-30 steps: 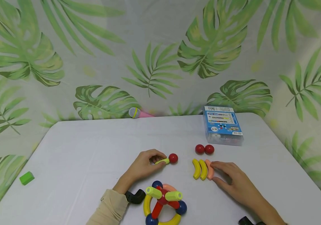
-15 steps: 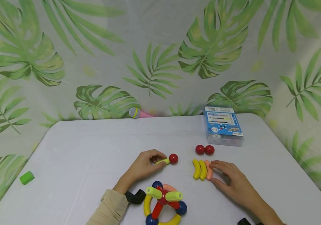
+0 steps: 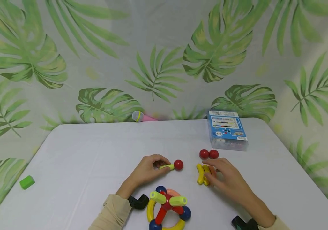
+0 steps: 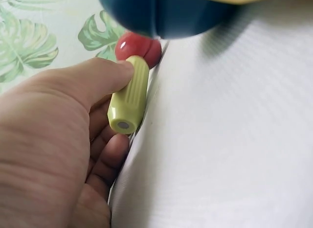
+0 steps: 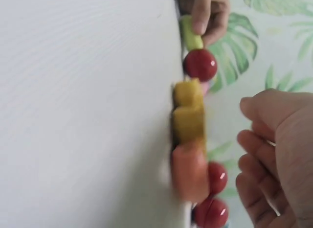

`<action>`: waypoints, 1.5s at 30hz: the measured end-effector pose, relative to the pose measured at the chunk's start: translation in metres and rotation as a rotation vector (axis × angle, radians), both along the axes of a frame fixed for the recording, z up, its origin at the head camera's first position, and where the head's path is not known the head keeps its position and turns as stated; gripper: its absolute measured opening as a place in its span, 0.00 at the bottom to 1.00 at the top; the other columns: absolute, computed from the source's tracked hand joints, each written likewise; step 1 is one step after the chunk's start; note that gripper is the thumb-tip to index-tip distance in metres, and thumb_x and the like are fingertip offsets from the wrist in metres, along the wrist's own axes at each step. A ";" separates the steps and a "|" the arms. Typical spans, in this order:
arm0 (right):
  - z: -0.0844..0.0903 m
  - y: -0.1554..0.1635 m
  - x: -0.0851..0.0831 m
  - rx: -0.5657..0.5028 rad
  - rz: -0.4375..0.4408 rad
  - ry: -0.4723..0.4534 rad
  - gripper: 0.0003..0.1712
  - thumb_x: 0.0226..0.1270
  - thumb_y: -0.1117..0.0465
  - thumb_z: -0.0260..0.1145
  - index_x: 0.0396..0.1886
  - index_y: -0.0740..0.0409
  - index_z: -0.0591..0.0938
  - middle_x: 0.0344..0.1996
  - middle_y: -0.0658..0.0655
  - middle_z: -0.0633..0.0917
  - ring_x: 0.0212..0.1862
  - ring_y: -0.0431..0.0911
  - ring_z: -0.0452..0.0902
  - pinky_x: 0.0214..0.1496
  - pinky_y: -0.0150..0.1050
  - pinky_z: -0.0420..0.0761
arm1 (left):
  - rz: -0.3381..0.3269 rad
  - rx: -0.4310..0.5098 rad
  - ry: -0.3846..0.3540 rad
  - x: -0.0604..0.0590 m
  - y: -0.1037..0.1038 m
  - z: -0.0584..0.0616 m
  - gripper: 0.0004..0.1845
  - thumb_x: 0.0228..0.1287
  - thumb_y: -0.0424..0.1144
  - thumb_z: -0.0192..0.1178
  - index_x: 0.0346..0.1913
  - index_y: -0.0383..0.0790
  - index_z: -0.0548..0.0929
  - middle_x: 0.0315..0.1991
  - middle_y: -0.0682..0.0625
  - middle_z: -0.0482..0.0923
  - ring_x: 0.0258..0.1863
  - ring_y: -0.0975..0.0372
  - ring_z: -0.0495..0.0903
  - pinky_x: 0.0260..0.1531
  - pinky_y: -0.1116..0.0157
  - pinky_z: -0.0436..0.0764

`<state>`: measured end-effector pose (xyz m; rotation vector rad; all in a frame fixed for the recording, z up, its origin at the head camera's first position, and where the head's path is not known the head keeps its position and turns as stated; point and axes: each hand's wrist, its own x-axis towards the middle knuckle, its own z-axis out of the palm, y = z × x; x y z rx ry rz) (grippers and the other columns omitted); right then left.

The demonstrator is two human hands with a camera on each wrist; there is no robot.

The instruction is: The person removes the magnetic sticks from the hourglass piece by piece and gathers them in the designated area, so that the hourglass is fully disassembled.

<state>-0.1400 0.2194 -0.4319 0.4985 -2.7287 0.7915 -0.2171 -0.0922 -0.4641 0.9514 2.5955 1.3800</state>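
Observation:
In the left wrist view my left hand (image 3: 146,172) pinches a yellow-green magnetic rod (image 4: 129,98), its thumb on the rod's side. A red ball (image 3: 178,164) sits at the rod's far end. My right hand (image 3: 230,180) hovers over two yellow curved rods (image 3: 200,174) and a salmon curved rod (image 5: 190,174), which lie side by side. Its fingers are loosely bent and spaced from the thumb, with nothing between them; the right wrist view shows it apart from the rods. From the head it covers much of the salmon rod.
Two red balls (image 3: 209,154) lie behind the curved rods. In front stands a built frame of rods with blue balls (image 3: 185,213). A blue-labelled plastic box (image 3: 227,131) is at the back right, a toy microphone (image 3: 144,116) at the back edge, a green block (image 3: 27,182) far left.
My right hand has let go of the salmon curved rod beside the yellow ones and moved left and up over them. The left hand keeps its grip, almost still.

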 end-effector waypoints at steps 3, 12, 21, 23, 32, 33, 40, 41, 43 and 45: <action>0.008 -0.018 -0.008 0.033 0.013 -0.029 0.23 0.60 0.60 0.80 0.55 0.53 0.87 0.46 0.50 0.88 0.45 0.43 0.77 0.44 0.35 0.85 | -0.001 -0.008 -0.030 0.001 0.000 0.000 0.07 0.66 0.42 0.71 0.45 0.51 0.90 0.39 0.62 0.84 0.37 0.67 0.78 0.42 0.70 0.80; 0.015 -0.061 -0.022 0.188 0.018 -0.160 0.21 0.61 0.51 0.79 0.54 0.47 0.89 0.43 0.44 0.89 0.47 0.40 0.76 0.44 0.36 0.82 | -0.055 0.034 -0.041 0.002 -0.002 0.000 0.07 0.65 0.42 0.72 0.45 0.55 0.91 0.41 0.64 0.86 0.41 0.67 0.80 0.45 0.69 0.82; 0.008 -0.070 -0.020 0.246 -0.008 -0.142 0.23 0.54 0.48 0.82 0.50 0.47 0.90 0.37 0.44 0.86 0.42 0.38 0.73 0.38 0.33 0.80 | -0.088 0.022 -0.006 0.000 -0.001 0.001 0.07 0.65 0.43 0.72 0.45 0.52 0.91 0.42 0.62 0.87 0.42 0.69 0.81 0.46 0.69 0.81; 0.008 -0.070 -0.018 0.252 -0.017 -0.128 0.23 0.53 0.47 0.83 0.48 0.47 0.91 0.35 0.44 0.85 0.40 0.38 0.72 0.37 0.32 0.78 | -0.096 0.016 -0.008 0.000 -0.001 0.001 0.07 0.66 0.43 0.72 0.45 0.52 0.91 0.43 0.62 0.87 0.43 0.68 0.81 0.46 0.69 0.81; 0.015 -0.064 -0.010 0.169 -0.034 -0.063 0.19 0.52 0.46 0.83 0.43 0.46 0.91 0.33 0.44 0.85 0.38 0.37 0.70 0.37 0.31 0.78 | -0.063 -0.009 -0.009 -0.001 -0.002 0.000 0.06 0.66 0.42 0.72 0.45 0.52 0.90 0.42 0.62 0.86 0.43 0.69 0.80 0.47 0.69 0.82; 0.017 -0.061 -0.009 0.147 -0.040 -0.059 0.19 0.52 0.47 0.83 0.44 0.45 0.91 0.34 0.44 0.85 0.39 0.37 0.71 0.38 0.32 0.80 | -0.055 -0.011 -0.008 -0.001 -0.002 0.000 0.06 0.66 0.42 0.72 0.45 0.52 0.90 0.42 0.62 0.86 0.42 0.69 0.80 0.47 0.69 0.82; 0.021 -0.029 -0.009 0.037 -0.062 -0.035 0.22 0.55 0.53 0.82 0.50 0.50 0.88 0.43 0.50 0.88 0.44 0.45 0.79 0.41 0.40 0.86 | -0.033 -0.015 -0.021 0.000 -0.002 -0.001 0.06 0.67 0.44 0.71 0.45 0.53 0.90 0.42 0.63 0.86 0.41 0.69 0.79 0.45 0.69 0.81; 0.022 -0.025 -0.010 0.025 -0.064 -0.035 0.22 0.56 0.54 0.82 0.51 0.51 0.88 0.44 0.51 0.88 0.43 0.45 0.78 0.40 0.38 0.86 | -0.033 -0.015 -0.023 0.000 -0.002 -0.001 0.06 0.67 0.44 0.71 0.45 0.53 0.90 0.42 0.64 0.86 0.41 0.69 0.79 0.45 0.69 0.81; 0.024 -0.016 -0.011 0.010 -0.076 -0.024 0.22 0.57 0.56 0.81 0.51 0.53 0.87 0.42 0.51 0.87 0.41 0.45 0.77 0.37 0.34 0.83 | -0.036 -0.015 -0.019 0.000 -0.002 -0.001 0.06 0.67 0.44 0.71 0.45 0.53 0.90 0.42 0.63 0.86 0.40 0.69 0.79 0.45 0.69 0.81; 0.026 -0.006 -0.012 -0.006 -0.088 -0.007 0.22 0.58 0.58 0.81 0.51 0.54 0.86 0.39 0.51 0.86 0.39 0.45 0.76 0.36 0.32 0.79 | -0.039 -0.013 -0.017 0.000 -0.001 -0.001 0.06 0.67 0.45 0.71 0.45 0.53 0.90 0.42 0.63 0.86 0.40 0.69 0.79 0.45 0.69 0.81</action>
